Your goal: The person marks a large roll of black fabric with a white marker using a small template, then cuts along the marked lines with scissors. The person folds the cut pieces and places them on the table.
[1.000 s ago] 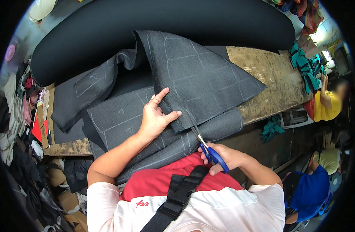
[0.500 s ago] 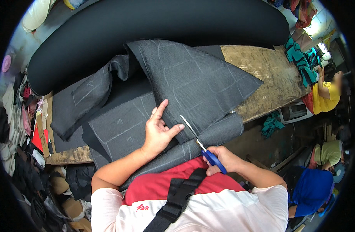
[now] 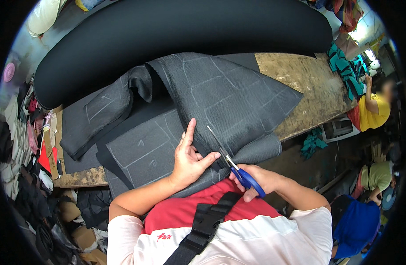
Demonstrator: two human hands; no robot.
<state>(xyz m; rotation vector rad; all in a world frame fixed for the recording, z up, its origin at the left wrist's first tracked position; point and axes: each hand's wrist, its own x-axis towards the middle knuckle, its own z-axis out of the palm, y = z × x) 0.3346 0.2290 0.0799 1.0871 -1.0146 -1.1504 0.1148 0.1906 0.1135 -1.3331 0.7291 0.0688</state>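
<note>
Dark grey fabric (image 3: 229, 101) marked with pale chalk lines lies loosely folded across the table. Its upper layer is a large flap whose point reaches to the right. My left hand (image 3: 189, 159) is stretched out over the fabric, index finger pointing forward and thumb toward the blades. Blue-handled scissors (image 3: 245, 179) are in my right hand (image 3: 260, 179), the fingers wrapped round the handles. Their blades angle forward and left over the near part of the flap, close to my left thumb. Whether the blades are biting into cloth is unclear.
A thick black fabric roll (image 3: 181, 28) spans the table's far side. Bare worn wood of the table (image 3: 295, 84) shows at the right. Teal pieces (image 3: 344, 66) are heaped beyond, near a person in yellow (image 3: 373, 110). Cloth piles (image 3: 17, 145) stand at the left.
Both hands have shifted slightly right and the scissors with them. The upper fabric flap has sunk a little at its far edge, and the near rolled edge has changed shape.
</note>
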